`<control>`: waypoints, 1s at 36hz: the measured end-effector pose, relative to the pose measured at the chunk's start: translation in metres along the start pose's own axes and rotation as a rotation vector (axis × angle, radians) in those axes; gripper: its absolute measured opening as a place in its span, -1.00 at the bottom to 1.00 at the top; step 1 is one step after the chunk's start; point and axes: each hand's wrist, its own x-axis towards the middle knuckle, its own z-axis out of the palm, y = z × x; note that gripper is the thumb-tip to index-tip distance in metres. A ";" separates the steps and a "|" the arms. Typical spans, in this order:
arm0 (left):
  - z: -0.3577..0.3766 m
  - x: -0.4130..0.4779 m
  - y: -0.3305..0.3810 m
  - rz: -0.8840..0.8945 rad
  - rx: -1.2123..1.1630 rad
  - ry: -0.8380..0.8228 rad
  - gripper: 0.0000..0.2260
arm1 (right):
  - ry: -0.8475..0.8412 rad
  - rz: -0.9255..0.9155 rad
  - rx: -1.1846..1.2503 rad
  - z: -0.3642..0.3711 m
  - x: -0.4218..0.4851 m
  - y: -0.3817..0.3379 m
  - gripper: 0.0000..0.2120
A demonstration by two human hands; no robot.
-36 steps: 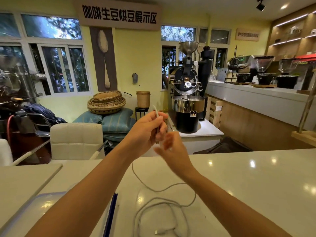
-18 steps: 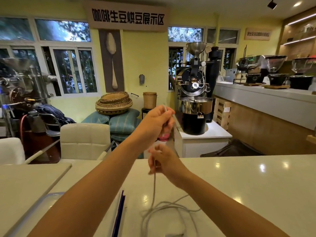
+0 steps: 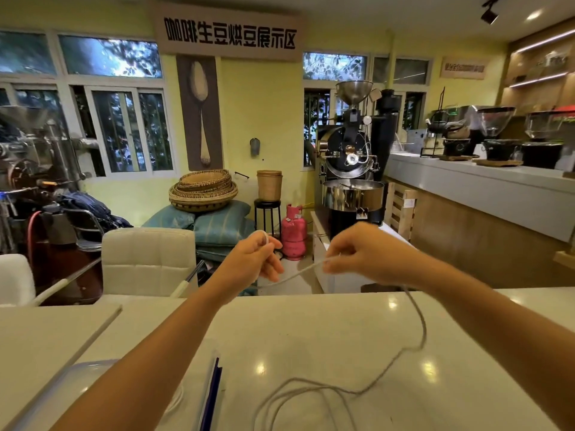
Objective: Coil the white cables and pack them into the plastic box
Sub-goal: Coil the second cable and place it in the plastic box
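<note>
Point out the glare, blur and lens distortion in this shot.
Head view: bright reflections dot the glossy countertop; the white cable stretched between the left hand and the right hand looks motion-smeared; wide-angle distortion bows the window frames towards the edges.

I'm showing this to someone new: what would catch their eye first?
At centre, the left hand grips a white cable and the right hand pinches it, a short span stretched between them, the rest trailing onto the pale counter. Behind them stand a black coffee roaster and a pink gas cylinder.
</note>
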 end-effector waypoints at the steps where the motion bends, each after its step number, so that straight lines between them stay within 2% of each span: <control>1: 0.002 -0.002 -0.001 -0.002 -0.022 -0.021 -0.80 | 0.017 -0.012 -0.005 -0.009 0.002 -0.001 -0.87; 8: 0.031 -0.027 0.014 0.012 -0.224 -0.262 -0.77 | 0.263 -0.077 0.114 -0.037 0.025 0.010 -0.88; 11: 0.039 -0.035 0.020 0.031 -0.342 -0.276 -0.75 | 0.289 -0.082 0.255 -0.036 0.030 0.015 -0.92; 13: 0.042 -0.038 0.024 0.033 -0.447 -0.281 -0.74 | 0.308 -0.084 0.371 -0.033 0.034 0.018 -0.84; 18: 0.046 -0.044 0.035 0.024 -0.646 -0.333 -0.74 | 0.289 -0.049 0.577 -0.017 0.040 0.030 -0.82; 22: 0.044 -0.046 0.043 -0.005 -0.591 -0.396 -0.75 | 0.238 -0.004 0.726 0.007 0.047 0.042 -0.79; 27: 0.037 -0.045 0.052 -0.032 -0.470 -0.465 -0.79 | 0.202 -0.019 0.779 0.033 0.053 0.044 -0.71; 30: 0.035 -0.042 0.059 0.003 -0.503 -0.445 -0.78 | 0.162 -0.022 0.865 0.043 0.052 0.038 -0.61; 34: 0.035 -0.026 0.061 0.082 -0.547 -0.313 -0.75 | 0.181 -0.024 0.876 0.067 0.041 0.019 -0.72; 36: 0.034 -0.016 0.058 0.103 -0.566 -0.240 -0.74 | 0.082 0.021 0.825 0.081 0.035 0.011 -0.69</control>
